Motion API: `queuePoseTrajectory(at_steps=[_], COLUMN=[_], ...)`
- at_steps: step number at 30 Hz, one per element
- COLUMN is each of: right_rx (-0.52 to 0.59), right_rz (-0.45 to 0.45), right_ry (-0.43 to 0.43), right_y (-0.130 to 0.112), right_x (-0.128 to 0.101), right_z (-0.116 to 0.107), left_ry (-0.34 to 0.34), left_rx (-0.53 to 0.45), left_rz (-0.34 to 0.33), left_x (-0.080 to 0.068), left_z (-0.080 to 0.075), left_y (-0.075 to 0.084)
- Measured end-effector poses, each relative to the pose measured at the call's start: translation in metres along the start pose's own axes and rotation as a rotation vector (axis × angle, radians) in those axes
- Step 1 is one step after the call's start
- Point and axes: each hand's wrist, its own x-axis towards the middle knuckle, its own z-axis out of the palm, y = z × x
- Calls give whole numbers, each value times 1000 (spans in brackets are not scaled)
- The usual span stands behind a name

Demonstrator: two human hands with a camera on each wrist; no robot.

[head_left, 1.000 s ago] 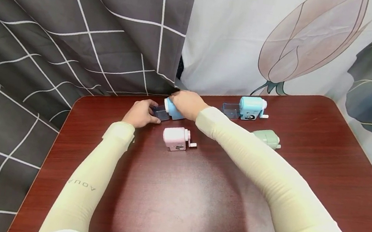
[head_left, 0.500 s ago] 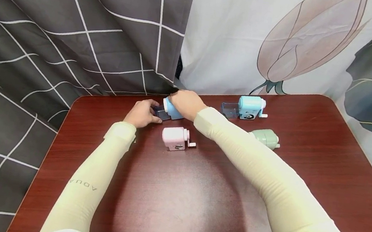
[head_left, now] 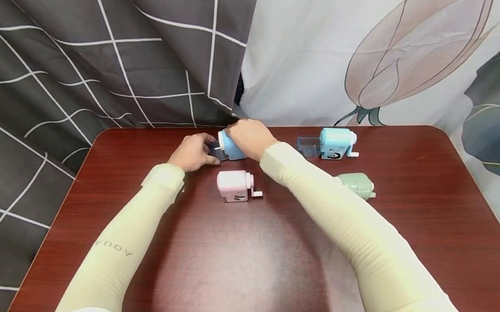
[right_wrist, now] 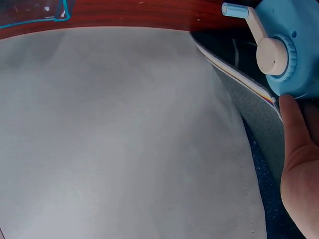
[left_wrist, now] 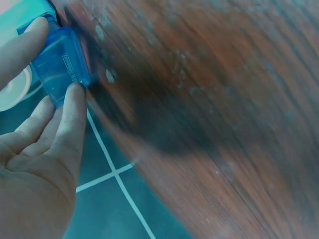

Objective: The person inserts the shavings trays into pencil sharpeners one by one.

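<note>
At the back edge of the table both hands are on a blue crank pencil sharpener (head_left: 233, 149). My left hand (head_left: 191, 152) pinches its see-through blue drawer (left_wrist: 60, 64) between thumb and fingers, at the end away from the crank. Part of the drawer sticks out of the body. My right hand (head_left: 252, 138) grips the sharpener body from above and hides much of it in the head view. In the right wrist view, a digit lies against the body's edge beneath the white knob (right_wrist: 272, 56), and the crank handle (right_wrist: 235, 10) stands off to one side.
A pink sharpener (head_left: 233, 184) stands just in front of the hands. Further right are a light blue sharpener (head_left: 334, 142) with its drawer (head_left: 308, 147) out and a green one (head_left: 357, 184), partly behind the right sleeve. Curtains (head_left: 301, 52) hang close behind the table (head_left: 438, 202).
My left hand has shifted slightly right, closer to the sharpener body, and a little less of the drawer shows. The right hand keeps its hold; the other sharpeners stay put.
</note>
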Motion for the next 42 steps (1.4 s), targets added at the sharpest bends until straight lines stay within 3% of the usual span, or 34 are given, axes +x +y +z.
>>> queuePoseTrajectory(at_steps=[42], right_rx=[18], right_rz=[-10], right_ry=[-13], right_y=[3], right_x=[1], right_z=[-1], left_ry=[32], left_rx=[57], left_rz=[40], left_x=[9], left_z=[11], left_y=[11])
